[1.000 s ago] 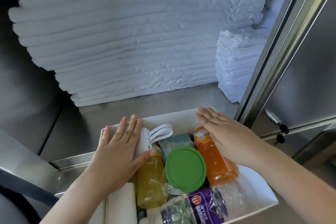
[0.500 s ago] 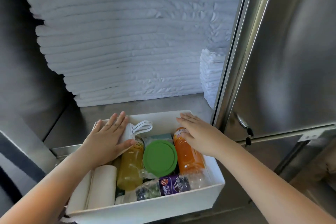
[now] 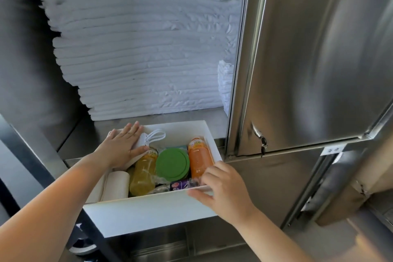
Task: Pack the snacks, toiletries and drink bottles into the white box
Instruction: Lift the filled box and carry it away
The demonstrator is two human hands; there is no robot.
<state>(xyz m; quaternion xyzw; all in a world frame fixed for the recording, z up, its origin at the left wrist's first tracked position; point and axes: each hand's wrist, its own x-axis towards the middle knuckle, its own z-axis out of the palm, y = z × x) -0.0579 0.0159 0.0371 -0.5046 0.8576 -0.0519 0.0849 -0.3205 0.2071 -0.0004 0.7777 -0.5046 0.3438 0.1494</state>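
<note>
Full of bottles (image 3: 200,159), the white box (image 3: 148,215) at the steel shelf's (image 3: 85,134) front edge is probably heavy and thin-walled; the right grip (image 3: 221,193) pinches its near-right rim, while the left grip (image 3: 121,149) lies spread flat over the far-left contents, so it is better supported from underneath.

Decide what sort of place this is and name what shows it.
Probably a housekeeping linen store, at a guess. A tall stack of folded white linen fills a stainless steel cabinet, its door has a keyed lock, and the white box holds drink bottles.
</note>
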